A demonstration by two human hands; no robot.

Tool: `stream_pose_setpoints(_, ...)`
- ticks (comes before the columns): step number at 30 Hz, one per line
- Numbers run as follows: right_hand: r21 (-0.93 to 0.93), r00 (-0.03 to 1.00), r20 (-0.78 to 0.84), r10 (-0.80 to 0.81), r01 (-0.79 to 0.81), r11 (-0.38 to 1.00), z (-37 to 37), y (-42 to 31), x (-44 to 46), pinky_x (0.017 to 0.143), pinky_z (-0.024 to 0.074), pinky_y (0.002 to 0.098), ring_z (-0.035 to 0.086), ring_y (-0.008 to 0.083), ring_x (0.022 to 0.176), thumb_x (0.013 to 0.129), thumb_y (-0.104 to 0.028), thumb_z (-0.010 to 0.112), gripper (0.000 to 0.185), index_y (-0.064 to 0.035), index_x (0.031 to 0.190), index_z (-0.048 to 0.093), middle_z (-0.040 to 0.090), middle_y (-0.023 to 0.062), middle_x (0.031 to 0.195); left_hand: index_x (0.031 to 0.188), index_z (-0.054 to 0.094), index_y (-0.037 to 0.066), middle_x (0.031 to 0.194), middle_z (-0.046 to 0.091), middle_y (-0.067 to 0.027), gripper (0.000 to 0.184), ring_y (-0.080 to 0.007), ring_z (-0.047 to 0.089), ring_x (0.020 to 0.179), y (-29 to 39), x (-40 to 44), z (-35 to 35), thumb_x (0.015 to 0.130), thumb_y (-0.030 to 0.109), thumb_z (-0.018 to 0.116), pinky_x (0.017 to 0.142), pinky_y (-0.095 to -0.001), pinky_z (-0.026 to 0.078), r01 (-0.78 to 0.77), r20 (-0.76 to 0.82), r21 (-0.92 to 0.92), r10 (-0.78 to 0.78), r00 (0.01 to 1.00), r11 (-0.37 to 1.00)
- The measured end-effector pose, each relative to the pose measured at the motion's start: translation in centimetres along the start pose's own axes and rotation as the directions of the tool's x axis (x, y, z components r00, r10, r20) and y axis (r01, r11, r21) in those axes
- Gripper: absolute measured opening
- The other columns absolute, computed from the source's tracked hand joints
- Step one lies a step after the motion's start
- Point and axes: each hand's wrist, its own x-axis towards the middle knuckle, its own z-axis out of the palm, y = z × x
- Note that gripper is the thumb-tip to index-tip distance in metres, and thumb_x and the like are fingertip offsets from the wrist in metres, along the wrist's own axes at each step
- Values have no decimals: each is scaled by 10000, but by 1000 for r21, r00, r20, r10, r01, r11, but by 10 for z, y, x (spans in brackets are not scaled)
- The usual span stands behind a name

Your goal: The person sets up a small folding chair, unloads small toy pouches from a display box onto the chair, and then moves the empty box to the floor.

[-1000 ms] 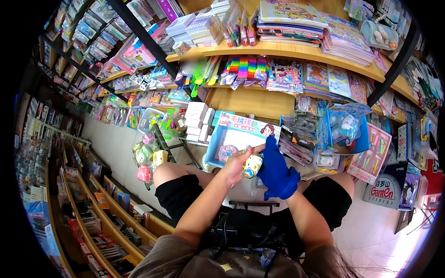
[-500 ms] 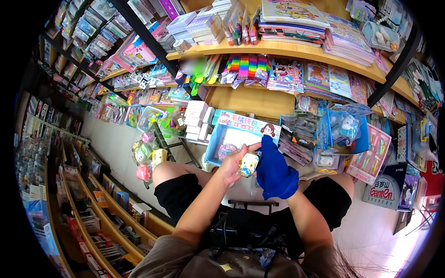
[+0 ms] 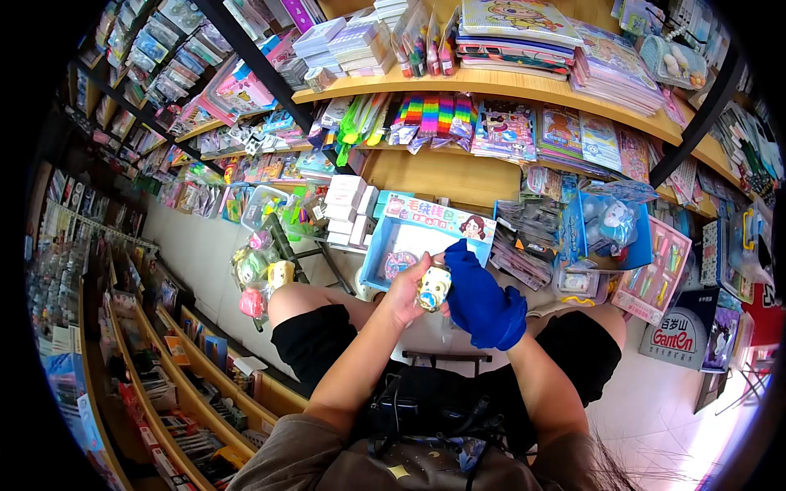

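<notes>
A small yellow and white figure toy [image 3: 433, 287] with blue details sits between my hands, above my lap. My left hand [image 3: 403, 296] has its fingers wrapped round the toy's left side. A bunched blue cloth [image 3: 486, 301] covers my right hand [image 3: 483, 286], which is close against the toy's right side; its fingers are mostly hidden. Just beyond my hands stands an open blue display box [image 3: 378, 260] with a printed header, and a round pink and blue patterned item [image 3: 400, 263] lies inside it.
Bagged soft toys [image 3: 252, 277] hang by my left knee. White boxes [image 3: 345, 200] are stacked behind them. Packaged goods [image 3: 524, 237] and a blue bin [image 3: 645, 237] stand at the right. A wooden shelf [image 3: 491, 84] runs across the back.
My hands and the toy have moved slightly left and down, and the toy's front now faces up more. The blue cloth has shifted left with my right hand.
</notes>
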Motion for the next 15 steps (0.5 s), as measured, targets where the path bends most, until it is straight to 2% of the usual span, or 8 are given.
stream_pose_setpoints(2, -76, 995, -92, 39, -46, 996, 8, 1, 4, 644, 481, 347, 559, 285, 744, 692, -61, 654, 378, 13, 1045, 540, 592, 128, 878, 1228, 489, 55, 924, 647, -150, 501, -349, 637, 626, 4, -2, 20, 947, 443, 344, 518, -504, 516, -1, 41, -97, 5, 999, 995)
stream_pose_setpoints(5, -366, 959, -281, -41, -68, 928, 32, 39, 0, 533, 462, 335, 534, 254, 594, 815, -142, 564, 249, 13, 1010, 551, 592, 104, 781, 1302, 432, 92, 1084, 599, -110, 492, -294, 636, 836, 0, 1, 24, 955, 431, 349, 632, -467, 537, -22, 131, 12, 20, 991, 1000)
stream_pose_setpoints(7, -481, 926, -359, -112, -80, 873, 40, 49, -2, 499, 455, 328, 527, 236, 547, 860, -166, 529, 233, 12, 1010, 550, 589, 96, 759, 1306, 426, 74, 1137, 579, -109, 503, -278, 595, 965, -17, 15, 25, 963, 427, 325, 778, -458, 503, -98, -164, 7, 98, 982, 995)
stream_pose_setpoints(8, -478, 918, -371, -139, -61, 876, 43, 47, -4, 503, 456, 323, 528, 228, 551, 865, -162, 524, 234, 12, 1021, 546, 585, 96, 770, 1308, 422, 65, 1164, 569, -109, 508, -270, 575, 1029, -23, 19, 26, 967, 425, 314, 851, -453, 485, -135, -307, 13, 132, 942, 991)
stream_pose_setpoints(11, -418, 911, -367, -186, 17, 908, 39, 30, -12, 512, 457, 311, 531, 204, 561, 879, -150, 509, 240, 10, 1057, 532, 576, 94, 803, 1306, 419, 42, 1234, 535, -118, 517, -257, 512, 1131, -20, 19, 30, 980, 412, 265, 991, -437, 382, -126, -301, -102, 90, 949, 987)
stream_pose_setpoints(12, -390, 911, -360, -203, 50, 919, 37, 24, -12, 515, 457, 307, 532, 196, 565, 884, -146, 504, 243, 10, 1068, 527, 572, 94, 814, 1299, 419, 32, 1294, 491, -137, 525, -276, 504, 1138, -19, 21, 28, 985, 409, 231, 993, -440, 381, -213, -154, -137, 192, 969, 967)
stream_pose_setpoints(15, -274, 909, -357, -215, 118, 955, 34, 12, -10, 525, 458, 295, 535, 172, 575, 897, -135, 489, 252, 9, 1103, 514, 563, 92, 846, 1349, 354, 32, 1364, 418, -152, 542, -296, 430, 1223, -13, 17, 34, 984, 405, 210, 1047, -467, 304, -259, -190, -151, 229, 955, 954)
